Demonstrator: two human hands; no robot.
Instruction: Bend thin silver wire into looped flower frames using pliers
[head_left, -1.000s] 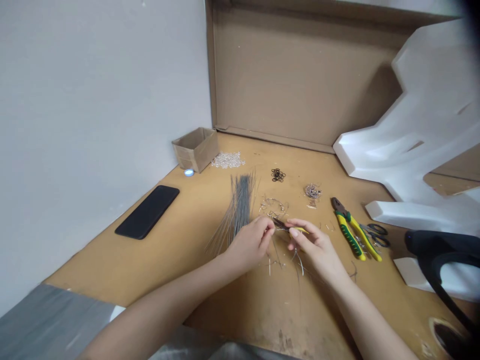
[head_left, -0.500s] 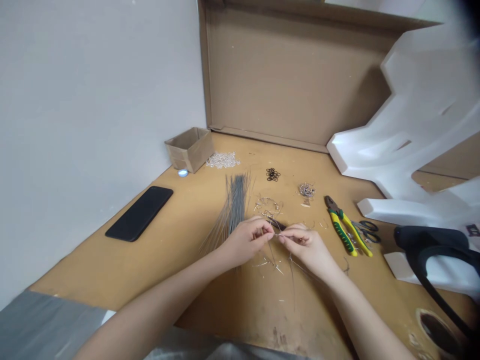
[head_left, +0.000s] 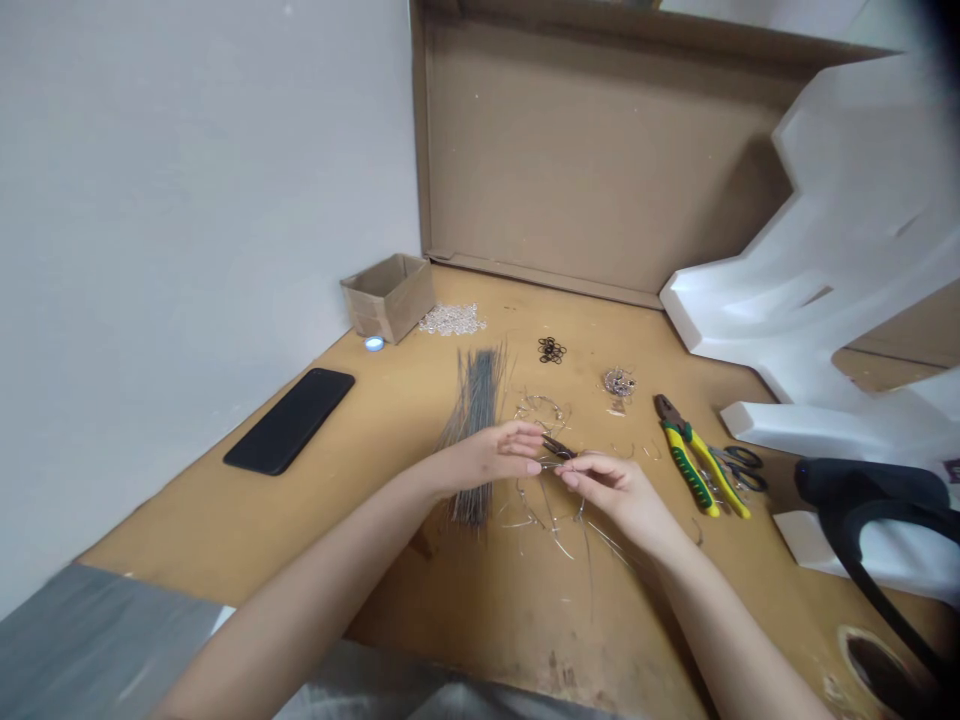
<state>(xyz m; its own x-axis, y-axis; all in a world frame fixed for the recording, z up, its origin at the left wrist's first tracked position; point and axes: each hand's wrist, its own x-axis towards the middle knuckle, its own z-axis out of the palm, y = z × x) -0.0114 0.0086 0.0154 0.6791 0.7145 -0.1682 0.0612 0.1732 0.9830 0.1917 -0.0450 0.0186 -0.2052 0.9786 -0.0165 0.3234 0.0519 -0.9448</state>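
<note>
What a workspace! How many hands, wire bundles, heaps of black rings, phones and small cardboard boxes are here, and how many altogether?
Left hand and right hand: 2
Wire bundle: 1
Black ring heap: 1
Phone: 1
Small cardboard box: 1
Total: 6

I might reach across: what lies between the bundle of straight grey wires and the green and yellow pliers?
The head view shows a tangle of thin silvery wire, wire scraps, a dark metal tool, the left hand's fingers and the right hand.
</note>
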